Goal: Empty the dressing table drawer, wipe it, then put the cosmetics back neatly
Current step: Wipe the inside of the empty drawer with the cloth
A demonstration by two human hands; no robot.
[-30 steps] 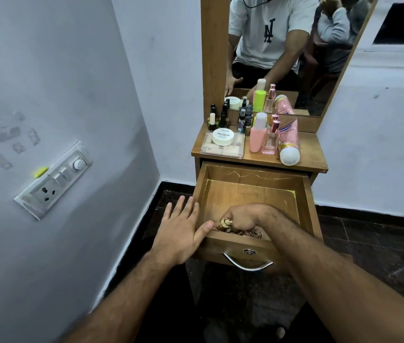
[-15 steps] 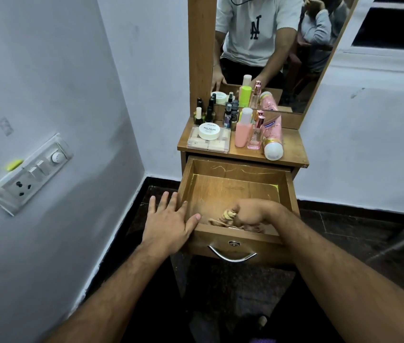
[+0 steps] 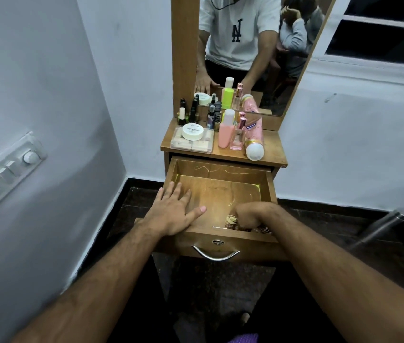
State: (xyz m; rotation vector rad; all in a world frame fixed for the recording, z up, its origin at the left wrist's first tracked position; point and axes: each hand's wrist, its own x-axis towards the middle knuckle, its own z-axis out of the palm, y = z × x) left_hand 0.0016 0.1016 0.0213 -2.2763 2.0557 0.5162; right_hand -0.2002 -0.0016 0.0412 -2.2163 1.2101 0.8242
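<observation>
Drawer [image 3: 220, 169]: open. Left hand [image 3: 175, 212]: flat, fingers spread, on front-left corner. Right hand [image 3: 251, 215]: inside, fist closed on patterned cloth [image 3: 231, 221], right of left hand.

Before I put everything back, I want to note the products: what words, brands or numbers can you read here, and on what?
"NAIL POLISH" on the round white jar; smaller print above and below is blurred.
"CO", cut off, on the clear pink perfume bottle.
Label on the lying pink tube: too blurred to read.
Interlocked letters on the white T-shirt in the mirror: reversed, unclear.
</observation>
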